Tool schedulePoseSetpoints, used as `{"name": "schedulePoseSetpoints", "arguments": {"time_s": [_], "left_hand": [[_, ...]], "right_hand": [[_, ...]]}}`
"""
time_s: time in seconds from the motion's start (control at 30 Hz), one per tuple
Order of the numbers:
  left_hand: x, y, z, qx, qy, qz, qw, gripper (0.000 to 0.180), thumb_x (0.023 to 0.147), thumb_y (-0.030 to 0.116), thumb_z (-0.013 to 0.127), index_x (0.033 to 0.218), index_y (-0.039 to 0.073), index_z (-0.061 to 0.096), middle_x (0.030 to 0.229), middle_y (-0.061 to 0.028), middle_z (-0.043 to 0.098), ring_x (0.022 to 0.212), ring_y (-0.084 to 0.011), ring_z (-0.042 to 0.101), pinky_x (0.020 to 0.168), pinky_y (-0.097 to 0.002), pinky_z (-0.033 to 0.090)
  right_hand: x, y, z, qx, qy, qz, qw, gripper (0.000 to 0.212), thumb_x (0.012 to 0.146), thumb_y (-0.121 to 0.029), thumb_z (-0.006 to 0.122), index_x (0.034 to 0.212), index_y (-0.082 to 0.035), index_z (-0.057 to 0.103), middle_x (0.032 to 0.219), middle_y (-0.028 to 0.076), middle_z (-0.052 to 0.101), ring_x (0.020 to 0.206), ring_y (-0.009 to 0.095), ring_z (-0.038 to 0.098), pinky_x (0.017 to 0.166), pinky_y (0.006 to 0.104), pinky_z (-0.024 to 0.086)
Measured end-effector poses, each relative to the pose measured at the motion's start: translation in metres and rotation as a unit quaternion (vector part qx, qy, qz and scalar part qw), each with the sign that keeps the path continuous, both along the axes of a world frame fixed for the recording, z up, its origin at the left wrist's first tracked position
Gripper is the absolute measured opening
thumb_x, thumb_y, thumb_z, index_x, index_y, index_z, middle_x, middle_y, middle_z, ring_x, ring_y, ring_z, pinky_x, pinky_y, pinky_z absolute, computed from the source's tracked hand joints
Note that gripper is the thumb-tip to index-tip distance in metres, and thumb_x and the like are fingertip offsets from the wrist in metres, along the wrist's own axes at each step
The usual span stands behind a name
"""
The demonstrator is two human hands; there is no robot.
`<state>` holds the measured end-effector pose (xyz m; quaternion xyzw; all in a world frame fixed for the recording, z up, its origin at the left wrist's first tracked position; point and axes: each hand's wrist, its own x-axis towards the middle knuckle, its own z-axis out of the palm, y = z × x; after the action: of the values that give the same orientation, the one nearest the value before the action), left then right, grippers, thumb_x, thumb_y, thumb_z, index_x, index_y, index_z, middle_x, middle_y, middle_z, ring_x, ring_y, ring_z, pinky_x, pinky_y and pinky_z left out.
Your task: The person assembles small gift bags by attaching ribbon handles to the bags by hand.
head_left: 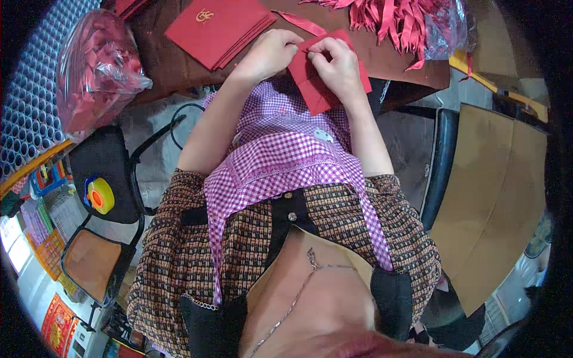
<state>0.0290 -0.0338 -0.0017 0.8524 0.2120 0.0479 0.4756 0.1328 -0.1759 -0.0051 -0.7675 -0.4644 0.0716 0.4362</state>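
Note:
A red folded paper piece [322, 92] is held tilted between my hands at the near edge of the brown-covered table [161, 56]. My left hand [271, 55] is closed, its fingertips pinching the left edge of the piece. From the right, my right hand [337, 67] lies over the paper with thumb and forefinger pinched together at its upper left part. Whether a ribbon end is also between those fingers is too small to tell. A red ribbon [299, 22] runs just beyond the piece. Left of it lies a stack of red folders [216, 28] with a gold emblem.
A heap of red ribbons [388, 27] lies at the back right, by a clear plastic bag [447, 30]. At left stands a plastic bag of red pieces [101, 74]. Chairs [98, 179], a yellow tape roll [100, 196] and a large cardboard sheet [486, 197] surround me.

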Motion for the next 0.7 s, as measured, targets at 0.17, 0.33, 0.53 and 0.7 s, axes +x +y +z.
{"name": "schedulePoseSetpoints", "arguments": {"time_s": [0.17, 0.33, 0.53, 0.7], "left_hand": [[0.000, 0.000, -0.002, -0.018, -0.017, -0.001, 1.000, 0.027, 0.081, 0.007, 0.054, 0.104, -0.004, 0.062, 0.094, -0.0149, 0.067, 0.086, -0.0192, 0.062, 0.079, -0.0303, 0.048], [-0.001, 0.001, -0.002, -0.019, -0.023, 0.009, 1.000, 0.027, 0.080, 0.008, 0.054, 0.102, -0.004, 0.063, 0.095, -0.0159, 0.066, 0.087, -0.0215, 0.062, 0.079, -0.0316, 0.048], [0.003, -0.012, 0.025, 0.084, -0.059, -0.008, 0.995, 0.024, 0.079, 0.010, 0.052, 0.096, -0.001, 0.064, 0.092, -0.0211, 0.063, 0.091, -0.0335, 0.061, 0.083, -0.0388, 0.046], [0.005, -0.021, 0.024, 0.132, -0.062, 0.036, 0.989, 0.024, 0.079, 0.010, 0.050, 0.094, 0.001, 0.065, 0.093, -0.0201, 0.063, 0.088, -0.0349, 0.061, 0.080, -0.0405, 0.047]], "right_hand": [[0.000, 0.002, 0.001, -0.021, -0.015, -0.011, 1.000, 0.014, 0.073, -0.013, 0.064, 0.081, -0.002, 0.063, 0.079, 0.013, 0.063, 0.078, 0.025, 0.062, 0.070, 0.0340, 0.048], [-0.002, 0.007, 0.007, -0.019, -0.073, 0.006, 0.997, 0.011, 0.071, -0.009, 0.061, 0.078, -0.001, 0.062, 0.076, 0.015, 0.062, 0.077, 0.030, 0.061, 0.072, 0.0382, 0.047], [-0.014, 0.013, 0.029, -0.033, -0.212, 0.022, 0.976, 0.006, 0.068, -0.003, 0.058, 0.072, 0.001, 0.059, 0.073, 0.017, 0.061, 0.073, 0.035, 0.057, 0.069, 0.0449, 0.045], [-0.021, 0.014, 0.027, -0.042, -0.252, -0.010, 0.967, 0.006, 0.069, -0.004, 0.059, 0.074, 0.000, 0.058, 0.071, 0.017, 0.059, 0.072, 0.034, 0.056, 0.068, 0.0448, 0.044]]}}
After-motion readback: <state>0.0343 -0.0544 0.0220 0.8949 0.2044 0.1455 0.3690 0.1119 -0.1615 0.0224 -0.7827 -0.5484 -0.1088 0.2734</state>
